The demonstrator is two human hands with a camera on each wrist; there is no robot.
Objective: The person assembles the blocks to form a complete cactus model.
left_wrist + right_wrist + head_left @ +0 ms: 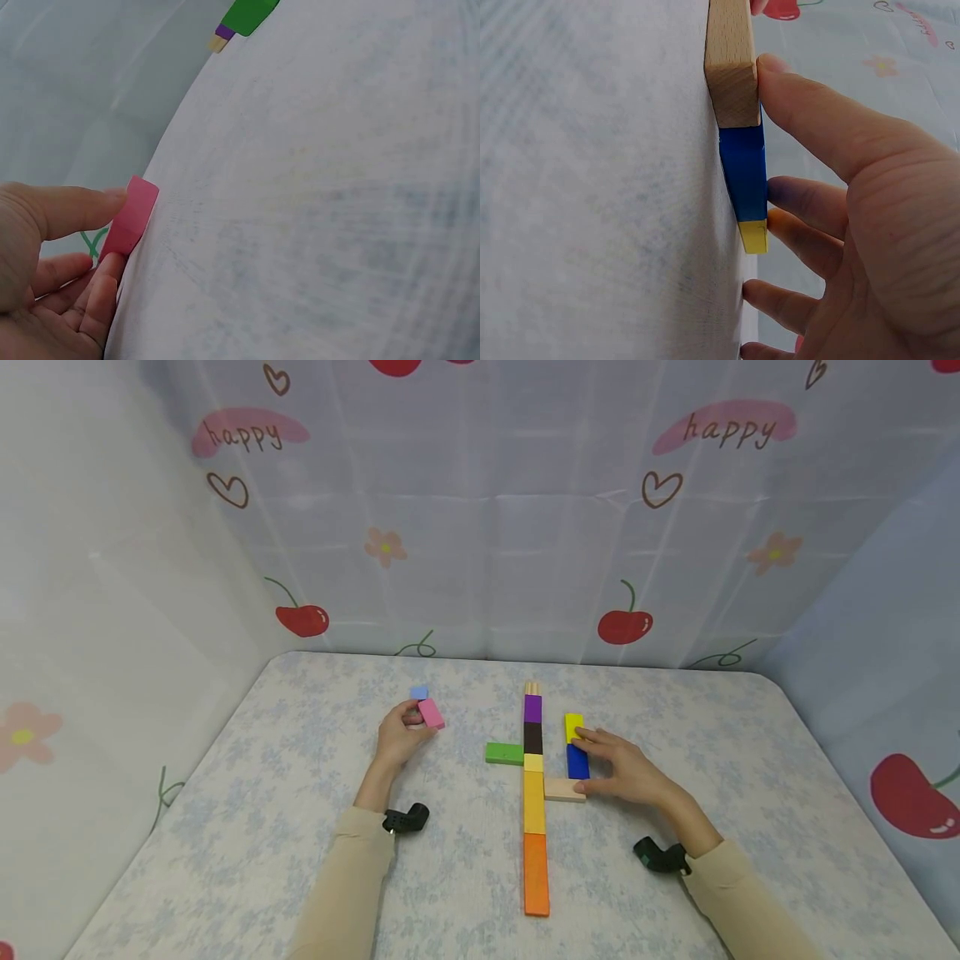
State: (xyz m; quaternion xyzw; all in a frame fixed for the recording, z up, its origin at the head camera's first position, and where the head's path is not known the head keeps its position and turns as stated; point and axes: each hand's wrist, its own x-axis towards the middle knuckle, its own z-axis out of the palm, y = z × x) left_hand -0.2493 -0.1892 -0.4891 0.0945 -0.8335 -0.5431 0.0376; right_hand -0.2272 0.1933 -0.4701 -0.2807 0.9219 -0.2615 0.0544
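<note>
My left hand (pixel 396 739) pinches a pink block (pixel 431 713) between thumb and fingers at the table's left side; the left wrist view shows the pink block (pixel 133 214) tilted, close to the tabletop. A light blue block (pixel 418 692) lies just beyond it. On the other side, my right hand (pixel 633 772) spreads over a bare wooden block (pixel 562 790), a blue block (pixel 577 762) and a yellow block (pixel 573 725). Its thumb touches the wooden block (pixel 731 60), and two fingers rest on the blue and yellow blocks.
A straight column runs down the middle of the table (pixel 300 860): an orange block (pixel 536 875), yellow ones, a dark brown block (pixel 532 737), a purple block (pixel 532 708) and thin wooden pieces (pixel 532 688). A green block (pixel 504 753) juts left. Printed curtains (pixel 487 568) enclose the table.
</note>
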